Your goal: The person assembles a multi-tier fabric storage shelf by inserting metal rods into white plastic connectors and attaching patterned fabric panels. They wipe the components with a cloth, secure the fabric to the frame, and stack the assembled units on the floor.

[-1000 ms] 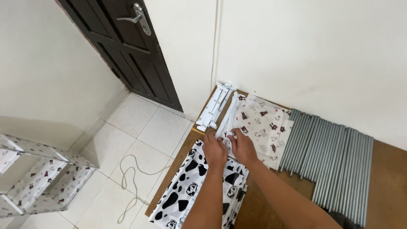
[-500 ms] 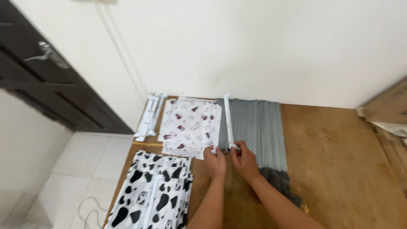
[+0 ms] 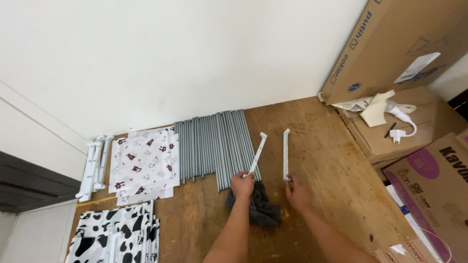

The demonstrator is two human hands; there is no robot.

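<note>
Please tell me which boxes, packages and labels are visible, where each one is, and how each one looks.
Large box: top right, leaning on the wall, brown cardboard, blue print.
Label: on that box, white rectangle.
Middle box: right, below it, plain brown, flat.
Printed box: lower right, brown with a purple circle and black letters.

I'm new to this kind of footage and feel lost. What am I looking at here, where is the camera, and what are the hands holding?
The camera sits on a person's head and looks down at their two bare hands over a wooden surface. The left hand holds the lower end of a white plastic strip; the right hand holds a second white strip. Between the forearms lies a dark grey cloth. Behind are a row of grey metal tubes, patterned fabric sheets, more white strips and cardboard boxes.
</note>
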